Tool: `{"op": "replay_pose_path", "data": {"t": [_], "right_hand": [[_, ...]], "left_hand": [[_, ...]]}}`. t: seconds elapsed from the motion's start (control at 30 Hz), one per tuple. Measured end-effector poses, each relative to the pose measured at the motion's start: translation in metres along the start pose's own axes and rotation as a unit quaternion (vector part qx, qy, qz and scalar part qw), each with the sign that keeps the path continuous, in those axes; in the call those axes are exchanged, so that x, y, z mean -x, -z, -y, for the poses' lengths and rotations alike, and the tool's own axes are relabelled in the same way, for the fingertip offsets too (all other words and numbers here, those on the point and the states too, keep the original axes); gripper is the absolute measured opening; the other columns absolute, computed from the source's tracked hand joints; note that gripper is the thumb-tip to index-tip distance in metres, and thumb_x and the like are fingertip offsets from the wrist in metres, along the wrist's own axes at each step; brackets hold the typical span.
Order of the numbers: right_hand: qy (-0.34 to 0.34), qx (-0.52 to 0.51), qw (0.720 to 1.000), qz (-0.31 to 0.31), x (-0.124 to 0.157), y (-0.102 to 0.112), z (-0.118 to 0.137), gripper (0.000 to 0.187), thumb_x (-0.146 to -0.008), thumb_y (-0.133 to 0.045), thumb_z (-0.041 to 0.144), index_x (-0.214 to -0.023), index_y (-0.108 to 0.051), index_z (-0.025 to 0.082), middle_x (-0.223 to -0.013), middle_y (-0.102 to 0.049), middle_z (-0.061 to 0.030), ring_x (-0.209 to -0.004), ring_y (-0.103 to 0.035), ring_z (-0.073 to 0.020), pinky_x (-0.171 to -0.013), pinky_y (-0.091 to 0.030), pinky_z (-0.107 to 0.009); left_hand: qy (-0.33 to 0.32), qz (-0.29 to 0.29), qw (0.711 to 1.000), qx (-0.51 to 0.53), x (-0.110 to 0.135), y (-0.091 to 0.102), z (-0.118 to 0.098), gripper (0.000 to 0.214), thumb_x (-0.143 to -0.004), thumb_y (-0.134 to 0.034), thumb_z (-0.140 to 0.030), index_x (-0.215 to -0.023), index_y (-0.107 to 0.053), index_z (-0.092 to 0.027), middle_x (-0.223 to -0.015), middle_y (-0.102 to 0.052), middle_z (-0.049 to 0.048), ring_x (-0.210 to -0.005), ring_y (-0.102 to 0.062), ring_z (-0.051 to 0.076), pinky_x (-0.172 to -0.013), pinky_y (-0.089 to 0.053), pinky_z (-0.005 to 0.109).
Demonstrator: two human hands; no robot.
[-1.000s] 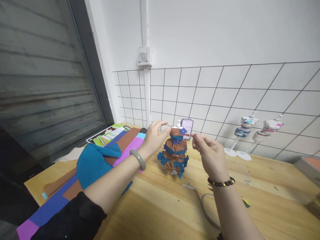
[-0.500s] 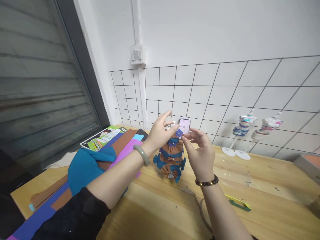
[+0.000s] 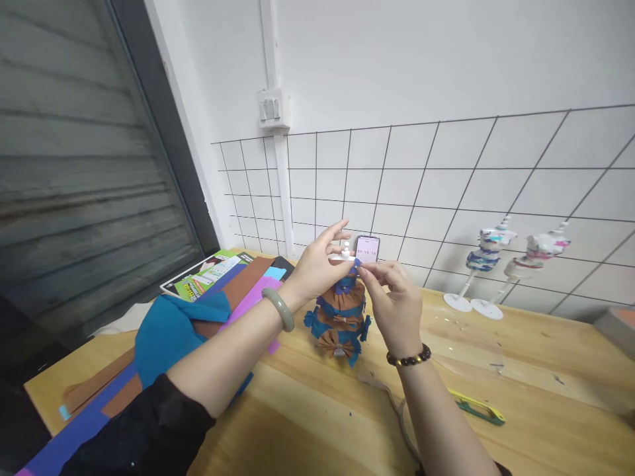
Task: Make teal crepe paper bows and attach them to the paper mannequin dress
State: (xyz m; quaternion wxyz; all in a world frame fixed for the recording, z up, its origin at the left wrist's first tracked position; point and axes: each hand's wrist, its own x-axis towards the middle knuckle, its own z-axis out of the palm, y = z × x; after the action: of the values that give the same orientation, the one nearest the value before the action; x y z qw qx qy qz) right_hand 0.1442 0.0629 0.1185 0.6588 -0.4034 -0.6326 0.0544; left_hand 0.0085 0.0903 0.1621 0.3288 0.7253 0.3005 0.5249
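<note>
A small mannequin dressed in tiered brown and teal paper point(image 3: 341, 317) stands on the wooden table point(image 3: 520, 370). My left hand point(image 3: 317, 268) holds the top of the figure, thumb and forefinger pinched at its white neck, other fingers spread. My right hand point(image 3: 391, 297) is closed in a pinch on a small blue paper flower point(image 3: 356, 262) at the figure's chest. A green jade bangle is on my left wrist and a dark bead bracelet on my right.
A phone point(image 3: 368, 249) leans on the wire grid panel point(image 3: 446, 192) behind the figure. Two dressed mannequins point(image 3: 489, 254) stand at right. Coloured paper sheets and a teal piece point(image 3: 173, 327) lie at left. A green-yellow tool point(image 3: 479, 410) and a grey cord point(image 3: 397, 410) lie near my right arm.
Both hands rose from beside the figure to its top. My right hand closed in on the blue flower at the chest, and my left took the neck.
</note>
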Motion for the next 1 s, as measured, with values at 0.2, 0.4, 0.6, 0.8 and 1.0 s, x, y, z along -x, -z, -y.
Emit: {"op": "replay_pose_path", "data": {"t": [0.2,0.4,0.6,0.8,1.0], "right_hand": [[-0.122,-0.168,0.978,0.017,-0.001,-0.002,-0.008,0.015,-0.080,-0.058,0.029,-0.086,-0.069,0.021,-0.090,-0.065,-0.0042,-0.087,-0.058,-0.0172,-0.079,-0.046,-0.033],[-0.135,-0.193,0.971,0.043,0.002,-0.006,-0.011,0.017,-0.081,-0.056,0.030,-0.089,-0.069,0.022,-0.096,-0.065,-0.0050,-0.092,-0.058,-0.0189,-0.084,-0.044,-0.037],[-0.136,-0.192,0.971,0.046,0.005,-0.009,-0.013,0.016,-0.080,-0.057,0.029,-0.088,-0.069,0.022,-0.095,-0.063,-0.0048,-0.092,-0.057,-0.0183,-0.083,-0.044,-0.035],[-0.138,-0.187,0.972,0.043,0.006,-0.010,-0.016,0.015,-0.080,-0.058,0.028,-0.088,-0.069,0.023,-0.094,-0.063,-0.0042,-0.091,-0.057,-0.0176,-0.084,-0.044,-0.035],[-0.146,-0.189,0.970,0.038,0.006,-0.011,-0.014,0.015,-0.079,-0.059,0.029,-0.088,-0.069,0.022,-0.096,-0.063,-0.0048,-0.094,-0.057,-0.0187,-0.086,-0.043,-0.037]], "left_hand": [[-0.009,0.014,1.000,0.001,0.003,0.001,0.001,0.064,-0.072,-0.058,-0.012,-0.131,-0.035,-0.024,-0.123,-0.048,0.0124,-0.094,-0.058,0.015,-0.078,-0.050,0.027],[-0.016,0.020,1.000,-0.001,0.002,0.001,0.006,0.065,-0.073,-0.058,-0.012,-0.132,-0.034,-0.024,-0.123,-0.049,0.0129,-0.096,-0.056,0.015,-0.080,-0.049,0.029],[-0.009,0.020,1.000,0.019,0.002,0.001,0.006,0.066,-0.071,-0.059,-0.010,-0.132,-0.035,-0.022,-0.120,-0.051,0.0131,-0.095,-0.057,0.015,-0.081,-0.049,0.029],[-0.007,0.021,0.999,0.029,0.004,0.001,0.001,0.064,-0.071,-0.058,-0.008,-0.130,-0.038,-0.022,-0.119,-0.051,0.0127,-0.096,-0.057,0.014,-0.082,-0.048,0.029],[-0.004,0.018,0.999,0.041,0.004,0.001,0.004,0.065,-0.071,-0.058,-0.007,-0.130,-0.037,-0.023,-0.118,-0.051,0.0117,-0.090,-0.057,0.012,-0.081,-0.048,0.029]]}}
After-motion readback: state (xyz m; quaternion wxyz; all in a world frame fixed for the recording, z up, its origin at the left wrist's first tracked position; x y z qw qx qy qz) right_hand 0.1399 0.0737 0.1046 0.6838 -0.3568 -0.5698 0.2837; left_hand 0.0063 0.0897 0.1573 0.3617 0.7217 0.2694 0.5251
